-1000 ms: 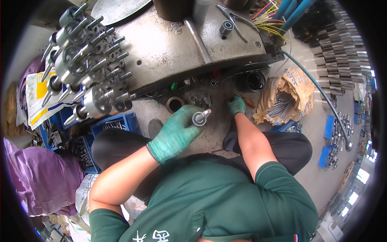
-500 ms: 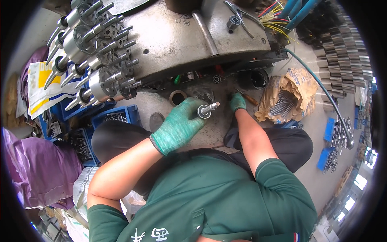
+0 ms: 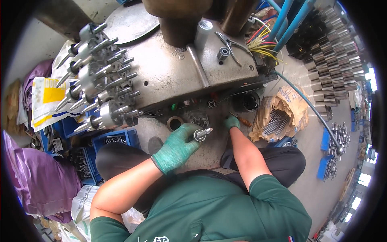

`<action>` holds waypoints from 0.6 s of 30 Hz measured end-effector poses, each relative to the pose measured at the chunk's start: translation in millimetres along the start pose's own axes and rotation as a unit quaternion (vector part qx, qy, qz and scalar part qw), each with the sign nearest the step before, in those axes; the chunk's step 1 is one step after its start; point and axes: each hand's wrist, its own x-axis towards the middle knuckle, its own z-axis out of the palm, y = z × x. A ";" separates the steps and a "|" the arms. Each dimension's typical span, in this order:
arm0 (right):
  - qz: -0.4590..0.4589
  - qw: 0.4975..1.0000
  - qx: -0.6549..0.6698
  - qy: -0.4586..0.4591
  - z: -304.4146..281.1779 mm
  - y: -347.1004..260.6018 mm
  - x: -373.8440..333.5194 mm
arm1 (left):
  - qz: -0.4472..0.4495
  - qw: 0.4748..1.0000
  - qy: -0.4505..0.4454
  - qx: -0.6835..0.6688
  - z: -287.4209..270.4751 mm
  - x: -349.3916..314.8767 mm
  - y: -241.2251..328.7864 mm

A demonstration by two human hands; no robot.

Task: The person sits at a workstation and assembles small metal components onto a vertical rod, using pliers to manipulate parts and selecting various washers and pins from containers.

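Workshop floor with a grimy grey machine base (image 3: pixel 177 76) filling the twelve o'clock half, stub shafts racked at ten o'clock.

The left hand (image 3: pixel 177 147) in a green glove is closed around a short steel shaft (image 3: pixel 201 133), its long axis pointing toward two o'clock. The right hand (image 3: pixel 231 122) lies just past the tip, fingertips down on the ledge, whether gripping anything I cannot tell. At three o'clock, a paper sack (image 3: pixel 282 117) holds thin rods; blue crates (image 3: pixel 117 139) at eight o'clock hold metal parts.

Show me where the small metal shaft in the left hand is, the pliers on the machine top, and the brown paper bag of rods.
metal shaft (image 3: pixel 201 133), head view, on its round collar.
pliers (image 3: pixel 230 41), head view, on the jaws' pivot.
brown paper bag (image 3: pixel 291 105), head view, on its crumpled upper side.
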 end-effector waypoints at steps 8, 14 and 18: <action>-0.258 0.922 -0.284 -0.056 -179.2 -70.3 -52.1 | 0.067 0.997 0.003 -0.033 6.4 -3.2 5.4; -0.368 0.908 -0.031 0.200 -341.3 -130.4 -134.2 | 0.090 0.995 0.045 0.026 6.7 -12.3 20.5; -0.403 0.816 0.182 0.372 -368.6 -163.9 -141.1 | 0.103 0.992 0.046 0.049 9.3 -1.9 10.4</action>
